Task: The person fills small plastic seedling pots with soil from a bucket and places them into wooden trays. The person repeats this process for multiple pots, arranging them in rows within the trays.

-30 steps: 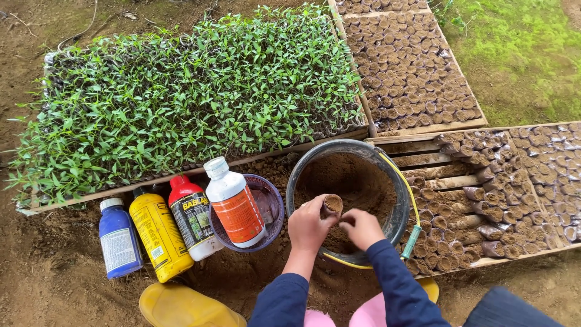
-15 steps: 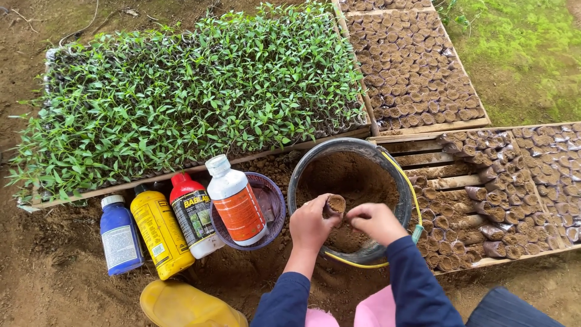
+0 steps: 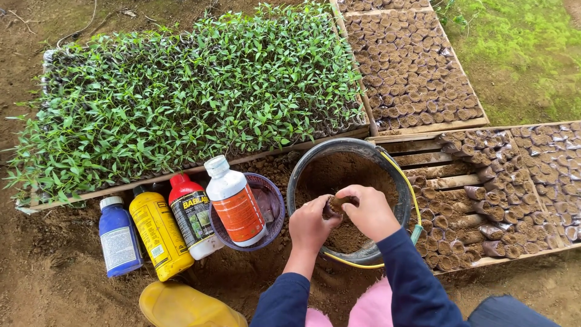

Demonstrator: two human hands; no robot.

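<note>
Over the round black bucket of loose brown soil with a yellow handle [image 3: 399, 227], the left hand [image 3: 310, 225] is curled closed around a small soil-filled seedling bag [image 3: 332, 206], held upright just above the soil surface. The right hand [image 3: 370, 212] rests on top of that bag, fingers bent and bunched over its mouth; whether they pinch soil or merely press it down cannot be told, since the hand covers the opening. The bag appears filled close to its rim, so this unit is judged near completion. To the right, a wooden slatted tray [image 3: 445, 181] is only partly stocked: filled bags [image 3: 484, 212] stand or lie along its right side and lower edge, while bare slats show at its left, so considerable filling is judged outstanding. Beyond it, a second wooden tray of packed bags [image 3: 408, 66] looks full. A dense bed of green seedlings [image 3: 193, 97] occupies the upper left. Beside the bucket sit a purple plastic bowl [image 3: 272, 206] with a white bottle bearing an orange label [image 3: 233, 203] leaning in it, then a red-capped bottle [image 3: 192, 218], a yellow bottle [image 3: 158, 236] and a blue bottle [image 3: 119, 236].
</note>
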